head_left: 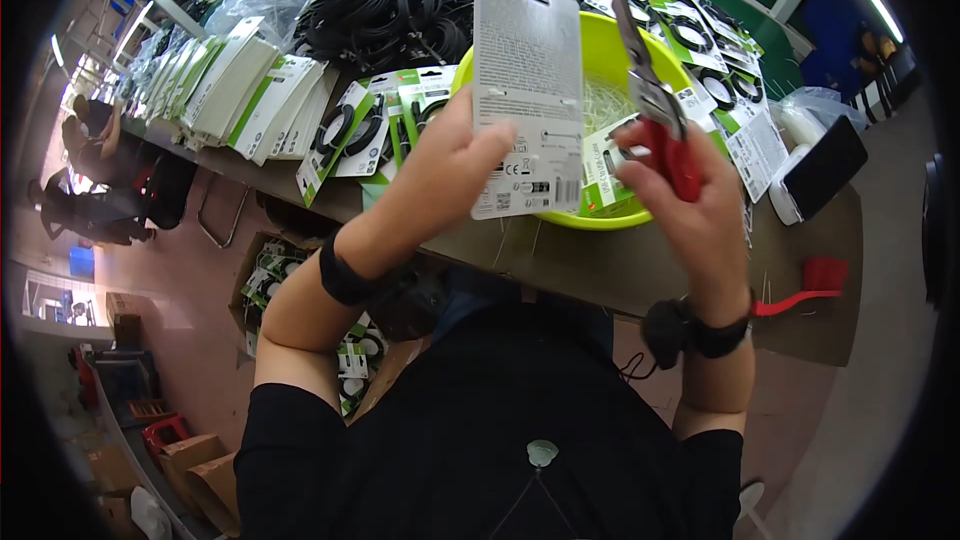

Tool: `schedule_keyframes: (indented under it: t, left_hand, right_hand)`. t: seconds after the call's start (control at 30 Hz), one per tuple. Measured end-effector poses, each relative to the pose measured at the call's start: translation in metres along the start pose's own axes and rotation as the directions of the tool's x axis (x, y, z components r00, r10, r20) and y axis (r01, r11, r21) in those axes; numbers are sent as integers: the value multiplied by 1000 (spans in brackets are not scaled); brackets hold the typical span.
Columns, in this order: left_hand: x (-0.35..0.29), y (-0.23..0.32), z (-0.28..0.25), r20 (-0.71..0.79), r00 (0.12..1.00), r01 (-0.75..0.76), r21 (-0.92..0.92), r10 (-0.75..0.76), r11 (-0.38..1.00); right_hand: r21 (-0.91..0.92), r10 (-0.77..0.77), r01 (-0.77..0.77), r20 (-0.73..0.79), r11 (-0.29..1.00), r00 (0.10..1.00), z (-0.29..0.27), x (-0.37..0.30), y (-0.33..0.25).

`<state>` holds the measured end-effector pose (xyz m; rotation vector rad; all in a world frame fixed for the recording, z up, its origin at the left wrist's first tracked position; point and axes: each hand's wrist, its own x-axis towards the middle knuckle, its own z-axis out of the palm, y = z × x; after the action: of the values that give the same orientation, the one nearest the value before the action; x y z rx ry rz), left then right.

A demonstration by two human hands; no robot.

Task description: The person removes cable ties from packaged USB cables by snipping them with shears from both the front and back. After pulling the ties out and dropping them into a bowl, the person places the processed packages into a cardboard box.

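Observation:
My left hand [447,155] grips a cardboard hang card [527,90] by its left edge. The card's printed back, with a hang slot at the top, is turned toward me. Wrapped in my right hand [695,205] are red-handled pliers [655,100], their long metal jaws pointing up and away, just right of the card. Beneath both hands stands a lime-yellow basin [600,223], partly hidden by the card. Thin clear strands [607,100] and a carded package [612,175] lie in it.
Stacked blank-looking cards [215,90] line the table's left. Behind them sit a heap of black cables [400,15] and clear plastic bags [265,10]. Carded cables [690,30] lie at right, near a black-screened device [825,170] and a red brush-like item [825,278]. Below left is a carton [262,250].

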<state>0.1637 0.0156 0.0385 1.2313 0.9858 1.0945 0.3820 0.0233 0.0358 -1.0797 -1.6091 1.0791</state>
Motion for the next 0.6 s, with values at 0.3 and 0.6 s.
schedule_keyframes:
  t: [0.3,0.6]
  left_hand:
    - [3,8,-7,57,820,-441,697,570,565]
    - [-2,-3,-13,-27,995,-94,-454,91,886]
  right_hand:
    - [650,81,-31,-47,759,996,32,10,9]
    - [384,42,-35,-9,922,999,19,1,12]
